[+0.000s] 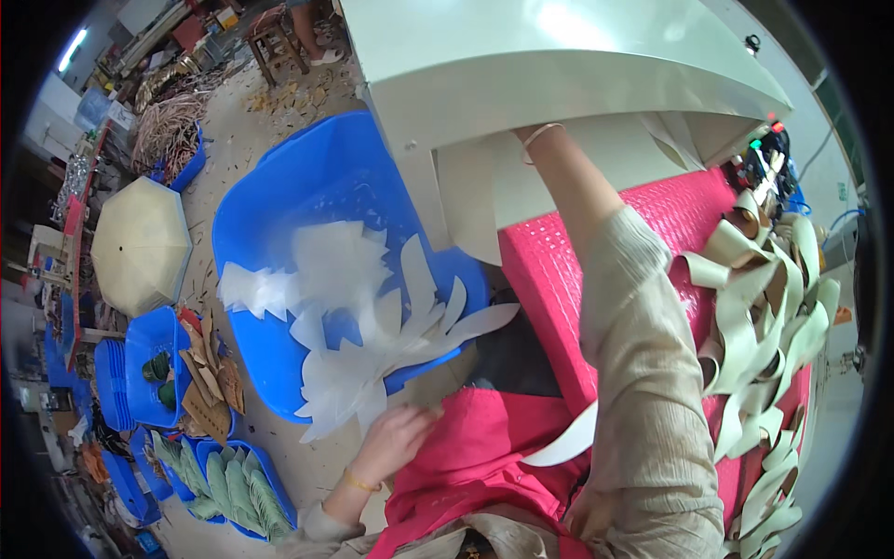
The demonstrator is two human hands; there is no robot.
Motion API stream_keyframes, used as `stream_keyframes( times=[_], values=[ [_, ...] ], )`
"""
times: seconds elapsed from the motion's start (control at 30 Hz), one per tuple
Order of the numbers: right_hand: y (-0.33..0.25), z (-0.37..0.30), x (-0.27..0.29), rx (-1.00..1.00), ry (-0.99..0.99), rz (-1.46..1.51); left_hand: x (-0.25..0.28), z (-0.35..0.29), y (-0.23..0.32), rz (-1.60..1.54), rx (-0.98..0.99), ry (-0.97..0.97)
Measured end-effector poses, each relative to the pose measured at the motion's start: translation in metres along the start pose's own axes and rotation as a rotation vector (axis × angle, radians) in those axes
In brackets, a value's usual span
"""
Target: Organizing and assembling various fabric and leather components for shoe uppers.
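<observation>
My right forearm (579, 182) reaches up under the pale green-white hood of a machine (596, 88). The hood hides the fingers of my right hand, and whatever they touch. Low at the middle, my left hand (399, 440) hovers by the pink apron (475, 433), fingers loosely stretched, with nothing seen in it. Just beyond it, white leaf-shaped cut sheets (349, 373) lie heaped over a large blue tub (279, 373), some hanging past its rim. One curved white piece (563, 443) rests on the apron beside my right sleeve.
A pink padded surface (549, 289) runs beneath my right arm. Curled pale green strips (782, 317) pile up at the right. Leftward are a cream umbrella-like dome (140, 247), a blue bin with cardboard pieces (154, 331) and green leaf shapes (237, 489). A wooden stool (277, 51) stands far back.
</observation>
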State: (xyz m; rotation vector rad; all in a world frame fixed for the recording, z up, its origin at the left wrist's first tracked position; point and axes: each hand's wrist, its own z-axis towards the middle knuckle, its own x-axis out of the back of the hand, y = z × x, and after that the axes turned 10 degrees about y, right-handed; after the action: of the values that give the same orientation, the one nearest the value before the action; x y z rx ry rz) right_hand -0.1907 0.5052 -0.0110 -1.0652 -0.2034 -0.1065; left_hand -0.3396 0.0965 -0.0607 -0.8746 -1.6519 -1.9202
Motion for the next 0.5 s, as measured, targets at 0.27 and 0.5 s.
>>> stream_keyframes(
  times=[0.27, 0.5],
  values=[
    [0.013, 0.003, -0.014, 0.436, 0.005, -0.326, -0.002, 0.021, 0.024, -0.096, 0.049, 0.017],
    [-0.124, -0.096, 0.129, -0.217, -0.810, -0.460, -0.074, 0.043, 0.046, -0.920, 0.237, -0.432]
  ],
)
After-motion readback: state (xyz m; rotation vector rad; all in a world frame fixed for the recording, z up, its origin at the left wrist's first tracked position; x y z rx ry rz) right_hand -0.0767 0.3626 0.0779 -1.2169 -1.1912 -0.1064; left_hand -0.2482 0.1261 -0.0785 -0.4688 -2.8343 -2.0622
